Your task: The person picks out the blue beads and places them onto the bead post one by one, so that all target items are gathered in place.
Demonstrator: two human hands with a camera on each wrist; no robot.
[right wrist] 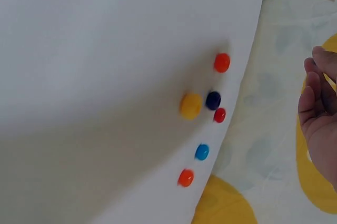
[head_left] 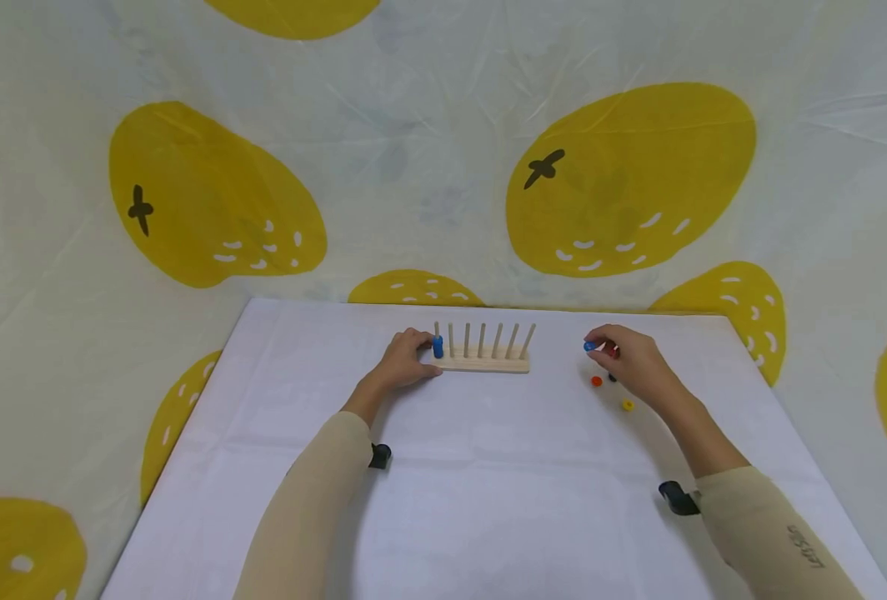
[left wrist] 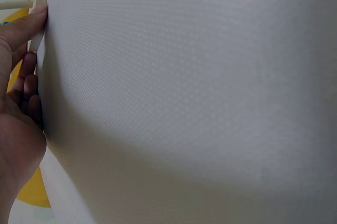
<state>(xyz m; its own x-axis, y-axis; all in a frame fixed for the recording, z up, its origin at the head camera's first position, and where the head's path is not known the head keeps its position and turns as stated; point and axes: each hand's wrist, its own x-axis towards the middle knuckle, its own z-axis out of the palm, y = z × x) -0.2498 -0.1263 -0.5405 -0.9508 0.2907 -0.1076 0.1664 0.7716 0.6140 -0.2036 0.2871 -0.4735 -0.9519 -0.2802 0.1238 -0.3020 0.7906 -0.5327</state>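
Note:
A wooden peg rack (head_left: pixel 481 365) with several upright pegs lies near the table's far edge. Blue beads (head_left: pixel 438 347) sit stacked on its leftmost peg. My left hand (head_left: pixel 402 360) grips the rack's left end, and in the left wrist view the thumb (left wrist: pixel 37 16) presses the base's edge. Off to the right of the rack, my right hand (head_left: pixel 634 358) pinches a blue bead (head_left: pixel 589 346) between thumb and fingertips, raised over the table. That bead is not visible in the right wrist view, where the hand (right wrist: pixel 322 113) appears at the right edge.
Loose beads lie below my right hand: an orange-red one (right wrist: pixel 222 62), a yellow one (right wrist: pixel 190 105), a dark blue one (right wrist: pixel 213 100), a red one (right wrist: pixel 219 115), a light blue one (right wrist: pixel 201 152) and another orange one (right wrist: pixel 186 177). A patterned cloth (head_left: pixel 428 183) hangs behind the white table (head_left: pixel 488 517).

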